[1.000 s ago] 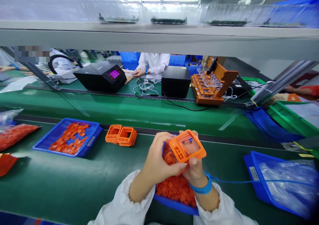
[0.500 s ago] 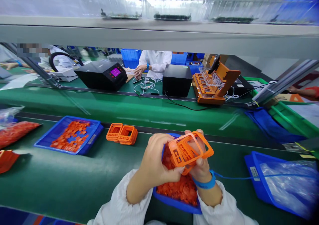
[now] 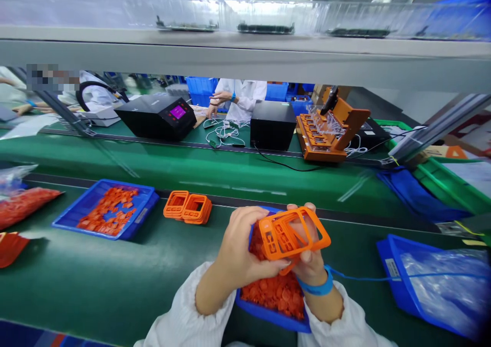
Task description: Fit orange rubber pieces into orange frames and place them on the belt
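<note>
Several orange plastic frames [image 3: 271, 240], each with a large window and small cut-outs, are held up between my two hands. My left hand [image 3: 240, 247] is closed on the left edge of the front frame, thumb below and fingers behind. My right hand [image 3: 311, 260], with a blue strap at the wrist, grips the frames from the right, and its fingers are partly hidden behind them. Directly under my hands stands a blue bin [image 3: 274, 320] with many small orange-red pieces [image 3: 284, 293] in it. Two stacks of like orange frames [image 3: 196, 209] rest to the left.
A blue tray [image 3: 143, 211] with orange pieces is at left, beside a bag of orange parts [image 3: 28, 206]. At right lies a blue bin [image 3: 395, 270] holding clear plastic bags. Black boxes [image 3: 272, 126] and an orange fixture [image 3: 326, 152] stand behind; a co-worker [image 3: 241, 99] sits beyond.
The held frames have tilted slightly and sit closer together, with my fingers shifted a little. Across the bench the co-worker's hands have moved.
</note>
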`<action>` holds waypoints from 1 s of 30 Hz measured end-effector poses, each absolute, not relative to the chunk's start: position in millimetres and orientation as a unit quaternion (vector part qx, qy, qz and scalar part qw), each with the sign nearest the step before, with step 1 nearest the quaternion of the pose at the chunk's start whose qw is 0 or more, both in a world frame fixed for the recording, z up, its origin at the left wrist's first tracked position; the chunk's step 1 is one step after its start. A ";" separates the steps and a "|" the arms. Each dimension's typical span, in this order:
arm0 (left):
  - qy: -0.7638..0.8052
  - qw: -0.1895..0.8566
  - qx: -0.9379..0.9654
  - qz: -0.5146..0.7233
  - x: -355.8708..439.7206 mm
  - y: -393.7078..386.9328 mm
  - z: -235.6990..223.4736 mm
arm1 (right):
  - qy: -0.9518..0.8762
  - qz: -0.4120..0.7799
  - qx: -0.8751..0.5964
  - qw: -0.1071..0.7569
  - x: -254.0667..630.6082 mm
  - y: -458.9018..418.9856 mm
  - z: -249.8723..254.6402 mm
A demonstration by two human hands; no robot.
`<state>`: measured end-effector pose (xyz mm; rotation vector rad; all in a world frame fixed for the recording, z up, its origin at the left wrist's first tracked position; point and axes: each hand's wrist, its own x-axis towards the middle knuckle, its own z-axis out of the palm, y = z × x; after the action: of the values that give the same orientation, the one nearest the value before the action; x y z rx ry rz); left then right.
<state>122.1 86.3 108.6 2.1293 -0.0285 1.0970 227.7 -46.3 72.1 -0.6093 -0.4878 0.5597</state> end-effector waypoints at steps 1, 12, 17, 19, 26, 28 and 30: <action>-0.010 0.368 0.828 0.423 122.5 86.5 108.3 | -0.234 0.266 -0.294 0.887 227.8 -46.1 71.5; 0.028 0.451 0.794 0.408 128.8 88.3 105.1 | -0.199 0.197 -0.311 0.908 243.1 -42.1 79.4; 0.070 0.517 0.808 0.272 136.7 81.5 105.8 | -0.154 0.108 -0.316 0.930 265.8 -50.8 96.1; 0.077 0.534 0.804 0.250 139.9 76.3 104.9 | -0.146 0.090 -0.322 0.931 267.8 -53.1 98.5; 0.073 0.504 0.816 0.273 148.5 63.8 90.6 | -0.136 0.148 -0.304 0.931 247.1 -39.5 83.8; 0.061 0.497 0.814 0.295 150.9 61.9 86.2 | -0.132 0.156 -0.304 0.930 242.0 -35.6 78.2; 0.055 0.504 0.804 0.311 153.2 60.5 82.8 | -0.130 0.154 -0.314 0.928 239.4 -34.1 74.6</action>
<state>153.2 60.5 82.8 1.9400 0.1327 0.7502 239.4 -34.1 74.6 -0.6434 -0.2659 0.3152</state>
